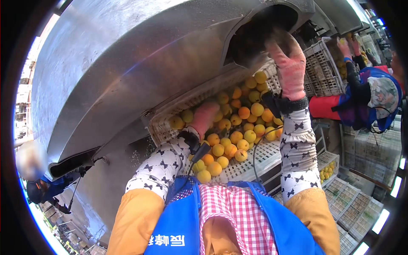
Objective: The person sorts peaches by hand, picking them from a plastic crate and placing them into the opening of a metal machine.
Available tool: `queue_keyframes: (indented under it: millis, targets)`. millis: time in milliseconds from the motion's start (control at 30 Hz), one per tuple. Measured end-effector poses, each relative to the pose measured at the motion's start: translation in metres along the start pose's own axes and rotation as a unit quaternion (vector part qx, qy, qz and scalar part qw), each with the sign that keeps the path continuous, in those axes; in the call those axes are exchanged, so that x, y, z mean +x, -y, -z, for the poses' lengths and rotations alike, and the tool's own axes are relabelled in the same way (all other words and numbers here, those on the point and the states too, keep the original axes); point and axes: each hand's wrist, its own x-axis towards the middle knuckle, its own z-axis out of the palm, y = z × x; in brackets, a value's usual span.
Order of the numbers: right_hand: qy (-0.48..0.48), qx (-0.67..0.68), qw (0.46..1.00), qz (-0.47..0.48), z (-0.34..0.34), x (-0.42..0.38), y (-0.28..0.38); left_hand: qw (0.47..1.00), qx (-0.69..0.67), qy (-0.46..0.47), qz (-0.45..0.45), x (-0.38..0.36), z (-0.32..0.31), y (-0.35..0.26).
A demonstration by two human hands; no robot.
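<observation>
Yellow-orange apricots (236, 137) fill much of a white slatted plastic crate (259, 158) in front of me. My left hand (205, 116), in a pink glove, reaches in among the apricots at the crate's left side; its fingertips are hidden, so its grip cannot be made out. My right hand (290, 67), also gloved in pink, is raised at the dark mouth (259, 36) of a metal chute. Its thumb and fingers are apart, the tips blurred by motion, and no fruit shows between them.
A large curved metal housing (127, 63) arches over the crate's far side. At the right, a person in a blue vest (369, 95) works by another crate (321, 68). Further crates (350, 202) stand lower right. Another person (46, 185) is at the far left.
</observation>
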Motion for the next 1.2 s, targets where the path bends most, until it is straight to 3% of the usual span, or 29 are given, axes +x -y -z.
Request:
queue_keyframes:
  millis: [33, 67, 100, 167, 200, 267, 333, 400, 467, 500, 533, 567, 633, 667, 700, 733, 767, 800, 833, 867, 933, 967, 1033, 1200]
  targets:
    - [0.02, -0.001, 0.998, -0.065, 0.014, -0.015, -0.002, 0.971, 0.197, -0.047, -0.131, 0.014, -0.003, 0.011]
    - [0.037, -0.004, 0.991, -0.131, 0.029, -0.03, -0.012, 0.884, 0.382, -0.089, -0.253, 0.026, -0.007, 0.023]
    - [0.094, -0.12, 0.976, -0.155, 0.047, -0.044, -0.038, 0.888, 0.377, -0.082, -0.25, 0.039, -0.01, 0.031]
    - [0.213, -0.295, 0.917, -0.164, 0.074, -0.079, -0.094, 0.779, 0.56, 0.015, -0.28, 0.058, -0.013, 0.044]
    - [0.275, -0.352, 0.882, -0.149, 0.081, -0.092, -0.111, 0.781, 0.559, 0.019, -0.277, 0.06, -0.016, 0.048]
    - [0.355, -0.502, 0.767, -0.183, 0.066, -0.107, -0.126, 0.661, 0.705, 0.056, -0.251, 0.057, -0.017, 0.051]
    - [0.387, -0.594, 0.628, -0.323, 0.039, -0.103, -0.145, 0.647, 0.721, 0.051, -0.244, 0.043, -0.021, 0.051]
    - [0.375, -0.583, 0.613, -0.38, 0.026, -0.104, -0.163, 0.63, 0.738, 0.045, -0.236, 0.042, -0.026, 0.049]
    - [0.322, -0.577, 0.606, -0.444, 0.02, -0.112, -0.178, 0.68, 0.721, 0.073, -0.112, 0.053, -0.034, 0.047]
    - [0.312, -0.566, 0.626, -0.437, 0.023, -0.116, -0.181, 0.68, 0.721, 0.076, -0.111, 0.056, -0.038, 0.054]
    - [0.309, -0.567, 0.626, -0.438, 0.028, -0.119, -0.18, 0.7, 0.666, 0.063, -0.249, 0.061, -0.041, 0.064]
    - [0.301, -0.506, 0.697, -0.408, 0.034, -0.122, -0.177, 0.704, 0.596, 0.05, -0.384, 0.066, -0.047, 0.069]
    - [0.31, -0.373, 0.817, -0.312, 0.05, -0.127, -0.167, 0.686, 0.613, 0.046, -0.389, 0.073, -0.066, 0.08]
    - [0.322, -0.346, 0.846, -0.248, 0.051, -0.122, -0.15, 0.67, 0.631, 0.033, -0.39, 0.077, -0.076, 0.082]
    - [0.313, -0.285, 0.881, -0.21, 0.053, -0.115, -0.128, 0.693, 0.632, 0.065, -0.34, 0.08, -0.084, 0.081]
    - [0.286, -0.203, 0.913, -0.207, 0.054, -0.112, -0.104, 0.693, 0.63, 0.062, -0.344, 0.08, -0.086, 0.08]
    - [0.25, -0.146, 0.933, -0.212, 0.057, -0.113, -0.084, 0.866, 0.425, 0.134, -0.227, 0.075, -0.088, 0.081]
    - [0.213, -0.086, 0.949, -0.217, 0.06, -0.115, -0.07, 0.959, 0.183, 0.196, -0.089, 0.07, -0.088, 0.081]
    - [0.208, -0.084, 0.951, -0.213, 0.064, -0.114, -0.065, 0.96, -0.074, 0.271, 0.021, 0.055, -0.075, 0.062]
    - [0.206, -0.059, 0.956, -0.198, 0.07, -0.116, -0.06, 0.96, -0.067, 0.272, 0.021, 0.034, -0.074, 0.031]
    - [0.205, -0.026, 0.962, -0.178, 0.071, -0.119, -0.049, 0.937, 0.01, 0.323, -0.133, -0.008, -0.076, -0.028]
    - [0.23, -0.042, 0.958, -0.165, 0.065, -0.119, -0.043, 0.938, 0.017, 0.316, -0.138, -0.015, -0.074, -0.035]
    - [0.235, -0.045, 0.962, -0.13, 0.053, -0.12, -0.025, 0.921, -0.116, 0.369, -0.047, -0.027, -0.069, -0.051]
    - [0.153, -0.187, 0.97, 0.012, 0.039, -0.106, 0.0, 0.91, -0.193, 0.354, -0.101, -0.057, -0.074, -0.09]
